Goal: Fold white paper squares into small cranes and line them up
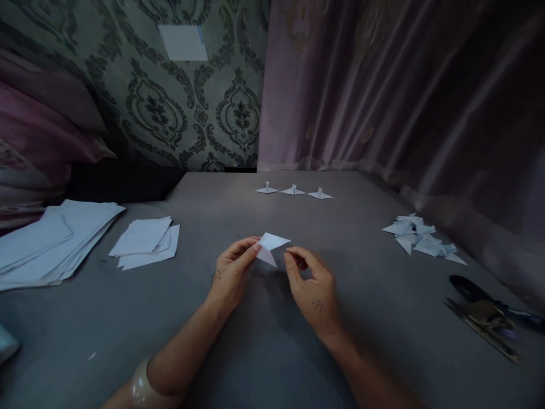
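Over the middle of the table my left hand [232,270] pinches a folded piece of white paper [272,242] between thumb and fingers. Two pointed flaps of the paper spread to the right and downward, like part of an origami figure. Close to its right-hand point is my right hand [313,284], thumb and index fingertip drawn together, with nothing visible between them. Whether those fingertips touch the paper I cannot tell. Farther back stand three small folded paper figures [293,190] in a row, each with wide points and a raised middle.
At left lie a stack of large white sheets [85,227] and a pile of smaller paper pieces [142,237]. A heap of folded paper figures [419,236] sits at right. Nearer, dark-handled tools [485,318] lie by the right edge. Curtain [340,85] and patterned wall [191,108] border the table.
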Motion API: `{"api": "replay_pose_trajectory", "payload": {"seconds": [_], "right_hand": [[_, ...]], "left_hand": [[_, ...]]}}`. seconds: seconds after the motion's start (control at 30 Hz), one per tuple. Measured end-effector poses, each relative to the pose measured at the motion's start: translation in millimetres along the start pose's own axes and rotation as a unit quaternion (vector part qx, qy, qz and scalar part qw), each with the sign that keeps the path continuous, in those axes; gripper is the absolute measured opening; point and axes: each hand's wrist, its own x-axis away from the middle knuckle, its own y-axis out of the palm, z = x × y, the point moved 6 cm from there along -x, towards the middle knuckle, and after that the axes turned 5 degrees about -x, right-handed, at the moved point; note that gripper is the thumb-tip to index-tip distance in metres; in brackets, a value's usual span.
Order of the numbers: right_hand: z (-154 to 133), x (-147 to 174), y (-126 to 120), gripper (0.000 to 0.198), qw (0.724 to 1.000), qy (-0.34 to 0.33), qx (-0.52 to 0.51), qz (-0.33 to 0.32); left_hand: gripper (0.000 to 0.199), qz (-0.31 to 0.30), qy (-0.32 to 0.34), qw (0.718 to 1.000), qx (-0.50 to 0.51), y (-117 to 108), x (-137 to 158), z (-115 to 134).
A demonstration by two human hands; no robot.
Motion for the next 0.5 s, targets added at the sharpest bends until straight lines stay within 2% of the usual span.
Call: {"api": "replay_pose_trajectory", "payload": {"seconds": [0.1,0.27,0.4,0.5], "right_hand": [[1.9,6.5,7.4,0.016,1.000,-0.003,0.005,-0.026],[2.4,9.4,12.6,0.017,0.998,-0.010,0.021,-0.059],[2.9,8.9,10.5,0.017,0.999,-0.006,0.019,-0.048],[3.1,9.7,12.2,0.019,0.998,-0.007,0.007,-0.062]], "left_hand": [[0.013,-0.017,0.047,0.997,-0.056,3.8,4.2,5.1],[0.012,-0.060,0.140,0.975,-0.159,15.6,14.9,20.4],[0.014,-0.072,0.196,0.956,-0.206,18.8,18.5,27.9],[0.012,-0.080,0.234,0.941,-0.232,19.8,19.9,30.6]]}}
